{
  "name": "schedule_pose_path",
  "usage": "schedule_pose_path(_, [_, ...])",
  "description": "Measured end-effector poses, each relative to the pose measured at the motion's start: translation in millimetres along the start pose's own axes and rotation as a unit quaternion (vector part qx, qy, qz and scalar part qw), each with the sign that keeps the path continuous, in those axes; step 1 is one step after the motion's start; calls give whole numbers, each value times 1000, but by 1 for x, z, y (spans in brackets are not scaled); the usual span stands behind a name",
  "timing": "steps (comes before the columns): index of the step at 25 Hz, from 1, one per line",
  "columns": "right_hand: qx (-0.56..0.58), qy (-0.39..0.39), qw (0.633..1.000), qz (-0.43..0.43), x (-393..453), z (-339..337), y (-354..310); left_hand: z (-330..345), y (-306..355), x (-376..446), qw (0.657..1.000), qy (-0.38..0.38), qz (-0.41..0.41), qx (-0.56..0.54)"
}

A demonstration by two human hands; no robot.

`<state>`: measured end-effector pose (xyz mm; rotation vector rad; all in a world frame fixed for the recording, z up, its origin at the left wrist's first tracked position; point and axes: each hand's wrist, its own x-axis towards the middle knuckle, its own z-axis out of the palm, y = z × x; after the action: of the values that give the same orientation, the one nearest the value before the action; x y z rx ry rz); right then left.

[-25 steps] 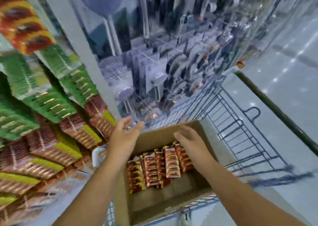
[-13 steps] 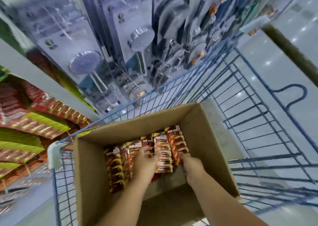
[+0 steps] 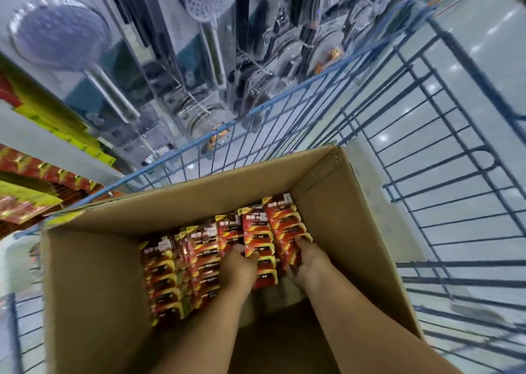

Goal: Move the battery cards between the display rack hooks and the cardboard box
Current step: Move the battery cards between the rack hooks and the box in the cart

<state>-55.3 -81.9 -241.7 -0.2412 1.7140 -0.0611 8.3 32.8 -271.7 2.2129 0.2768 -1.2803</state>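
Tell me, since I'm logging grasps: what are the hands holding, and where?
Both hands grip red-and-yellow battery cards inside the brown cardboard box: left hand and right hand at the stacks' near, lower ends.

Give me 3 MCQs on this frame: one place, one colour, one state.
1. Where does the box sit?
A. In a blue wire cart
B. On the floor
C. On a shelf

2. What colours are the battery cards mainly?
A. Blue and white
B. Red and yellow
C. Green and black

3. What are the hands doing?
A. Both hang idle above the box
B. Both are down in the box on the cards
C. One grips the cart rail

Key:
1 A: the cart bars run round the box on the far and right sides.
2 B: the rows in the box show red faces with yellow bands.
3 B: the left hand and right hand lie on the right-hand stacks, fingers curled at the card edges.
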Motion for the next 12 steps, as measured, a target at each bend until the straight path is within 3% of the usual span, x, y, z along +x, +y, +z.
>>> schedule_pose_path(4, [-2, -49, 998, -25, -28, -14, -5, -25, -2, -31, 996, -25, 44, -75])
schedule_pose_path(8, [-40, -128, 989, -59, -77, -30, 6, -75, 4, -89, 990, 3, 75, -121])
schedule_pose_path(12, [-32, -252, 964, -79, -150, -47, 26, -136, 4, -153, 976, 13, 114, -186])
